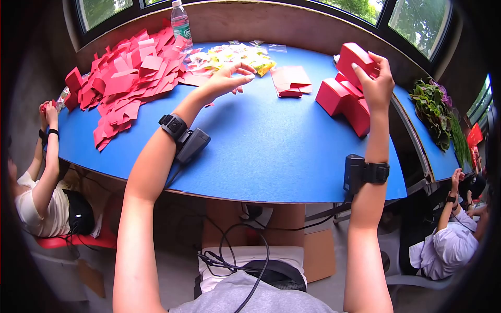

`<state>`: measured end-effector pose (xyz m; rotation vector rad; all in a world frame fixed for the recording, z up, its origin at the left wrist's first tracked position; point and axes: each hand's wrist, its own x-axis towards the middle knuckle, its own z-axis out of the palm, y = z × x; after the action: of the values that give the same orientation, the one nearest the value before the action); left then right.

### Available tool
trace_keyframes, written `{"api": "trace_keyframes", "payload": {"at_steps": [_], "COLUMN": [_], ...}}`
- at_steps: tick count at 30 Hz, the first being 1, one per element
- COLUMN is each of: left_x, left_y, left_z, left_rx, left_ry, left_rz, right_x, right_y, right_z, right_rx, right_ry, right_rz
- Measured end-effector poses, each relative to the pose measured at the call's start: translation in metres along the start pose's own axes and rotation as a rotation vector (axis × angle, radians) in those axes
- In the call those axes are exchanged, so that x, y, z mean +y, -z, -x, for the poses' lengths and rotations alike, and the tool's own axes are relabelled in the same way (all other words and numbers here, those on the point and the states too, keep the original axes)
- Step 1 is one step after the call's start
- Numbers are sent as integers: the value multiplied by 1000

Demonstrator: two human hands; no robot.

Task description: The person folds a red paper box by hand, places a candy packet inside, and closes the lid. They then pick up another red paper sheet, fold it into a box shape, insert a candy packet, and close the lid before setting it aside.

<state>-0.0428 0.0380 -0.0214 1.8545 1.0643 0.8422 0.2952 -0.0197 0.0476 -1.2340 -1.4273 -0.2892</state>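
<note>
At the right of the blue table [261, 161], the right hand [377, 83] is pinching a red box [350, 63] between thumb and bent fingers. The box is standing out plain and solid-coloured, with sharp straight edges. Below it, more red boxes [334, 97] are lying clustered at angles; whether the held one is touching them, I cannot tell. The left hand [228, 81] is hovering half open, fingers loosely curved, apparently holding nothing, near the small wrapped pieces [229, 56] at the far side. A flat folded red piece [290, 79] is lying between the hands. The right hand is hiding the held box's right end, and the wrapped pieces are blurring together.
</note>
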Motion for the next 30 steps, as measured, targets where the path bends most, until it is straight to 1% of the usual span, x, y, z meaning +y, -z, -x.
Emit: {"api": "trace_keyframes", "payload": {"at_steps": [1, 3, 5, 8, 12, 14, 18, 20, 24, 26, 30], "left_x": [-1, -2, -3, 0, 6, 8, 7, 6, 9, 9, 4], "left_y": [0, 2, 3, 4, 3, 2, 2, 3, 2, 1, 1], "left_z": [0, -2, -3, -1, 2, 3, 3, 2, 4, 5, 4], "left_rx": [13, 18, 24, 25, -26, -39, -52, -65, -100, -108, -132], "left_ry": [-3, 1, 7, 15, 20, 23, 13, 12, 16, 16, -18], "left_rz": [-6, -7, -9, -3, -17, -32, -33, -37, -31, -39, -34], "right_x": [9, 18, 16, 20, 22, 25, 24, 23, 18, 19, 19], "right_y": [6, 15, 19, 17, 16, 15, 16, 18, 20, 22, 24], "right_z": [-3, -7, -5, -6, -6, -6, -6, -7, -6, -5, -5], "right_rx": [1, -139, -198, -205, -215, -164, -146, -194, -196, -206, -228], "right_ry": [-10, -100, -98, -40, -60, -19, 34, 39, 49, 91, 58], "right_rz": [74, 107, 130, 166, 176, 185, 240, 252, 274, 282, 299]}}
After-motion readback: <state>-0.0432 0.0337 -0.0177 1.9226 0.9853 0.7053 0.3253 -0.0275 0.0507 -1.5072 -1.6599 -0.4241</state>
